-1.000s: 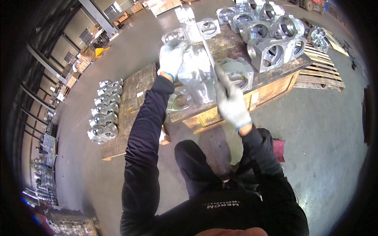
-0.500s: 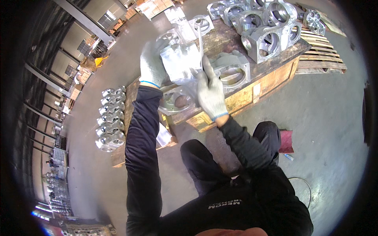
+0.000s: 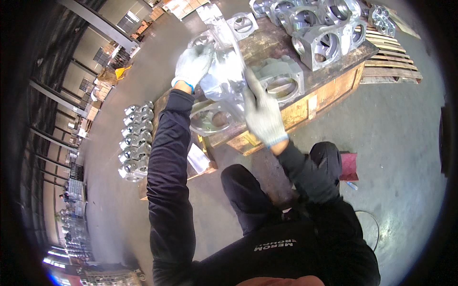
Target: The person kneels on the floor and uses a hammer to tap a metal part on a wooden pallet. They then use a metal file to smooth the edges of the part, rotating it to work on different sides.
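Note:
A bright silvery piece (image 3: 222,78) stands on the dark-topped wooden bench, its details washed out by glare. My left hand (image 3: 193,66), in a white knit glove, is closed at its upper left edge, the fingertips partly lost in the brightness. My right hand (image 3: 263,114), gloved alike, is closed round a slim, grey, rod-like tool (image 3: 238,51), index finger stretched along it. The tool slants up and left along the piece's right side. Ring-shaped metal castings lie close by: one casting (image 3: 210,119) below the piece, another casting (image 3: 282,86) right of my right hand.
More metal castings (image 3: 324,45) are stacked at the bench's (image 3: 329,102) far right. Several small metal parts (image 3: 136,140) stand in a row at the left. A wooden pallet (image 3: 393,64) lies beyond the right end. A red item (image 3: 348,166) is on the floor near my knee.
My left hand has moved up and slightly right along the silvery piece, its fingers now more curled. My right hand has shifted slightly right and down, and the tool's top now leans further left.

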The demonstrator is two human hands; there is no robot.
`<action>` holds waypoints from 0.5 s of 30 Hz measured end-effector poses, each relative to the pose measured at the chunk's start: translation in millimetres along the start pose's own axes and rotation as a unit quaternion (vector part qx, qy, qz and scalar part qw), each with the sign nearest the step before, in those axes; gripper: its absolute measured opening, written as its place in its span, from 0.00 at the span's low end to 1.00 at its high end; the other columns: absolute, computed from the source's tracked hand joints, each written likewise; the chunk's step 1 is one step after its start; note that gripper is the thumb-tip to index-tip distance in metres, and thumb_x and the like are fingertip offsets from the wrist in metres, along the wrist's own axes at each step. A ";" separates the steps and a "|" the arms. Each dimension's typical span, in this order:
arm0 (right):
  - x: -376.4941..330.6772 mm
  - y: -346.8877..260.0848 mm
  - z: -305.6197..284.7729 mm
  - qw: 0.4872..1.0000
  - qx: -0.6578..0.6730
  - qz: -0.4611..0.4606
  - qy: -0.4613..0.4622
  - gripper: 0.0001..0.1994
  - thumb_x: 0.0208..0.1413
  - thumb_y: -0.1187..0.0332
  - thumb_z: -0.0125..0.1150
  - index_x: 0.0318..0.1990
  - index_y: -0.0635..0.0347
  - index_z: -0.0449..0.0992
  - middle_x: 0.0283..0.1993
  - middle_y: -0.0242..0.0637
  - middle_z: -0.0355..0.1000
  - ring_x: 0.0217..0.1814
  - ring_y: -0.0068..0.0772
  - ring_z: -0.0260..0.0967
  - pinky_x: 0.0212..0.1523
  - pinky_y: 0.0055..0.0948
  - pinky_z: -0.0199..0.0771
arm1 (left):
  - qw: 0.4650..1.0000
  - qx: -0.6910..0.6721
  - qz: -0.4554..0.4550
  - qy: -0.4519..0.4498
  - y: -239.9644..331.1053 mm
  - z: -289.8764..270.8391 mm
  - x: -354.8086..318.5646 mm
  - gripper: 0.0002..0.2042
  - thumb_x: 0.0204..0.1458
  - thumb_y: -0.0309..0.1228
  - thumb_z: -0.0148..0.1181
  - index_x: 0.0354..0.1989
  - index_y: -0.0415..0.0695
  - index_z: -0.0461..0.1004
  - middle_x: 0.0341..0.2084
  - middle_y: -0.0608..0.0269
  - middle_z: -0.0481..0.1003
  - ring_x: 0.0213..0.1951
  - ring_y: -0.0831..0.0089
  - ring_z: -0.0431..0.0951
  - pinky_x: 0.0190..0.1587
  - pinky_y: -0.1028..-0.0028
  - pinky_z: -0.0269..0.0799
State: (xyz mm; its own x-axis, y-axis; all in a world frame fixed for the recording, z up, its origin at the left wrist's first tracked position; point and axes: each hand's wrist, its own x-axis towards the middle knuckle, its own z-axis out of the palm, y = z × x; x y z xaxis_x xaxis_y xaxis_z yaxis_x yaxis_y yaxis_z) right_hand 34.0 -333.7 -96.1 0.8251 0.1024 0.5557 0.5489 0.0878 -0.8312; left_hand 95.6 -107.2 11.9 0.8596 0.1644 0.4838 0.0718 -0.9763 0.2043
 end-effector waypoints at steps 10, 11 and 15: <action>-19.4 12.0 16.2 0.993 0.104 0.054 0.015 0.26 0.68 0.70 0.49 0.73 0.65 0.60 0.64 0.57 0.69 0.59 0.44 0.68 0.58 0.34 0.70 | 1.000 -0.015 -0.015 0.021 -73.4 -0.9 23.1 0.23 0.68 0.46 0.46 0.48 0.36 0.80 0.41 0.50 0.83 0.44 0.56 0.82 0.53 0.63 0.76; -23.3 11.6 17.8 0.995 0.082 0.019 0.048 0.26 0.69 0.70 0.48 0.73 0.65 0.59 0.61 0.54 0.72 0.47 0.34 0.69 0.49 0.30 0.72 | 0.999 -0.005 -0.054 0.009 -55.6 -14.2 13.7 0.23 0.68 0.46 0.47 0.48 0.37 0.80 0.41 0.50 0.83 0.44 0.56 0.83 0.52 0.64 0.76; -46.2 12.3 28.4 0.970 0.184 0.157 0.021 0.26 0.70 0.71 0.47 0.73 0.70 0.58 0.67 0.50 0.69 0.54 0.36 0.73 0.56 0.32 0.73 | 0.989 0.042 0.142 0.026 32.3 -15.2 -16.9 0.22 0.66 0.47 0.50 0.51 0.41 0.79 0.45 0.47 0.81 0.47 0.53 0.81 0.53 0.63 0.74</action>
State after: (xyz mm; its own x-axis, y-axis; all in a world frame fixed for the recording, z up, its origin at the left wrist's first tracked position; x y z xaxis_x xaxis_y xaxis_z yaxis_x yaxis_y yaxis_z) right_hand -1.2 -309.2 -131.6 0.9529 0.1421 0.2680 0.1904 0.4074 -0.8932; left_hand 75.7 -139.4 23.2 0.8241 -0.1125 0.5552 -0.1241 -0.9921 -0.0168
